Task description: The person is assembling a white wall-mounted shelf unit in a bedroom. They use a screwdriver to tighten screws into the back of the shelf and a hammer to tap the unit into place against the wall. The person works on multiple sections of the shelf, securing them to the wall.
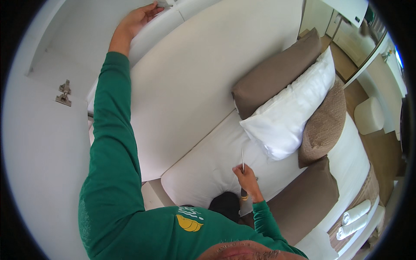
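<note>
My left hand (139, 18) reaches up at the top left, over the edge of a white cabinet. Its fingers are bent together at a small greyish fitting (164, 4), which the fingers and the picture's edge partly hide. Low in front of my body, my right hand (246, 178) is closed round a screwdriver (242, 157). The thin metal shaft points away from me, and the dark handle with a yellowish band shows below the fist. A metal hinge (64, 93) is fixed to the white panel (47, 143) left of my left arm.
A bed with a white sheet (203, 160) and a tall pale headboard (186, 82) lies before me. On it are brown pillows (277, 71), a white pillow (294, 106), a fuzzy brown cushion (325, 123) and rolled white towels (356, 212). A white stool (369, 115) stands far right.
</note>
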{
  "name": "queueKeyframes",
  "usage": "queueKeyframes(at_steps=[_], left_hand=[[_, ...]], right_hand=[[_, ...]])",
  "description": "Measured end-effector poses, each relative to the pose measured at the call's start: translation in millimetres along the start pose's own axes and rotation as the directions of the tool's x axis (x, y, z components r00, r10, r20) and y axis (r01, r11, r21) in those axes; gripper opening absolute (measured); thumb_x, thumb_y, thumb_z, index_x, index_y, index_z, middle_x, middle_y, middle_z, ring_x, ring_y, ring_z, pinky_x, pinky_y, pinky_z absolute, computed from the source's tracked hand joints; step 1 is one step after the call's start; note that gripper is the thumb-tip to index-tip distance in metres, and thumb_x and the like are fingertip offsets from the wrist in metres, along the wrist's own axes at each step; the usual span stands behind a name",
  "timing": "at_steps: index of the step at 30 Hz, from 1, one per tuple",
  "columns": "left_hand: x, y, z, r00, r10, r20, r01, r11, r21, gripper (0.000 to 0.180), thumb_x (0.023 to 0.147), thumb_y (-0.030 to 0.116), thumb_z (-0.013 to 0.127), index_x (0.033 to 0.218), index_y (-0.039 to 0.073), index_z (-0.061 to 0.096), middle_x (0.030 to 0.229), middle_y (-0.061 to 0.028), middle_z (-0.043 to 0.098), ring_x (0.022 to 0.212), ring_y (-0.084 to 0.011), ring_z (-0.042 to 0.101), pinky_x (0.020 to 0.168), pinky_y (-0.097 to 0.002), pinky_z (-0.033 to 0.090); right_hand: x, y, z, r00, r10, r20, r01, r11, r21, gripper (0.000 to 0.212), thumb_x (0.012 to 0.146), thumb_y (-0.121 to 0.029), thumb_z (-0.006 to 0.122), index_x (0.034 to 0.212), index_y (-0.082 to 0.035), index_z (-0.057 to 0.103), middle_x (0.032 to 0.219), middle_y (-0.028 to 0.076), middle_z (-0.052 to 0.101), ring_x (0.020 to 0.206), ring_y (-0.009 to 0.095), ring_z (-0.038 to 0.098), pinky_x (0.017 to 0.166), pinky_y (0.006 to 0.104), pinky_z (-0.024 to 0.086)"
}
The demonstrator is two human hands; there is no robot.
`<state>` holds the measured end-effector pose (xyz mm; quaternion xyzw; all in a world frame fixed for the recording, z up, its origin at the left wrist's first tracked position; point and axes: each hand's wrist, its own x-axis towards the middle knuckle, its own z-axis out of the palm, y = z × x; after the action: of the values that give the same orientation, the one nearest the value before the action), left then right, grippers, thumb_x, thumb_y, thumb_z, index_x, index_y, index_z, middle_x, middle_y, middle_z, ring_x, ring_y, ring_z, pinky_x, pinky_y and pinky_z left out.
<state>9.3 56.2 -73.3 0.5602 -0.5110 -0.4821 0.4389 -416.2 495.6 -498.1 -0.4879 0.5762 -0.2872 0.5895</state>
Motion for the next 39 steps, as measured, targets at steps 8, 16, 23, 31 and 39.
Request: queueKeyframes(at_steps=[8,16,23,31,39], left_hand=[[-14,2,23,0.999,0.007,-0.052,-0.012,0.995,-0.094,0.043,0.108,0.031,0.070,0.137,-0.001,0.068,0.126,-0.0100,0.071,0.118,-0.0229,0.064,0.103,-0.0350,0.057],[-15,-3,17,0.993,0.069,-0.100,-0.076,0.995,-0.063,0.047,0.108,0.029,0.071,0.141,-0.003,0.064,0.133,-0.0130,0.070,0.118,-0.0243,0.067,0.105,-0.0366,0.056],[-18,-2,22,0.978,0.137,-0.158,-0.135,0.991,0.021,0.048,0.108,0.028,0.071,0.144,-0.002,0.062,0.137,-0.0145,0.069,0.120,-0.0272,0.069,0.107,-0.0381,0.057],[-27,6,32,0.971,0.089,-0.221,-0.083,0.996,0.036,0.045,0.110,0.028,0.066,0.144,-0.001,0.064,0.138,-0.0156,0.070,0.117,-0.0292,0.072,0.108,-0.0393,0.057],[-28,5,34,0.962,0.157,-0.221,-0.142,0.986,0.081,0.045,0.108,0.028,0.070,0.141,-0.003,0.066,0.139,-0.0171,0.070,0.116,-0.0295,0.074,0.107,-0.0387,0.059]], right_hand=[[57,-287,-65,0.756,-0.625,-0.196,0.597,0.780,-0.187,0.030,0.106,-0.028,0.070,0.103,0.002,0.068,0.069,0.015,0.061,0.060,0.025,0.057,0.060,0.0402,0.047],[161,-483,-43,0.278,-0.953,-0.121,0.824,0.301,-0.480,0.030,0.103,-0.030,0.074,0.107,0.000,0.072,0.079,0.018,0.072,0.076,0.040,0.070,0.072,0.0487,0.056],[218,-551,-26,0.412,-0.911,0.021,0.714,0.308,-0.628,0.032,0.099,-0.035,0.077,0.100,-0.003,0.077,0.085,0.016,0.078,0.083,0.039,0.075,0.078,0.0491,0.060],[232,-562,-27,0.401,-0.912,0.089,0.736,0.263,-0.623,0.036,0.098,-0.041,0.078,0.098,-0.005,0.078,0.085,0.014,0.078,0.079,0.035,0.074,0.072,0.0468,0.059],[235,-554,-21,0.386,-0.919,0.079,0.741,0.258,-0.620,0.038,0.097,-0.041,0.080,0.099,-0.002,0.076,0.087,0.015,0.079,0.080,0.036,0.076,0.073,0.0465,0.060]])
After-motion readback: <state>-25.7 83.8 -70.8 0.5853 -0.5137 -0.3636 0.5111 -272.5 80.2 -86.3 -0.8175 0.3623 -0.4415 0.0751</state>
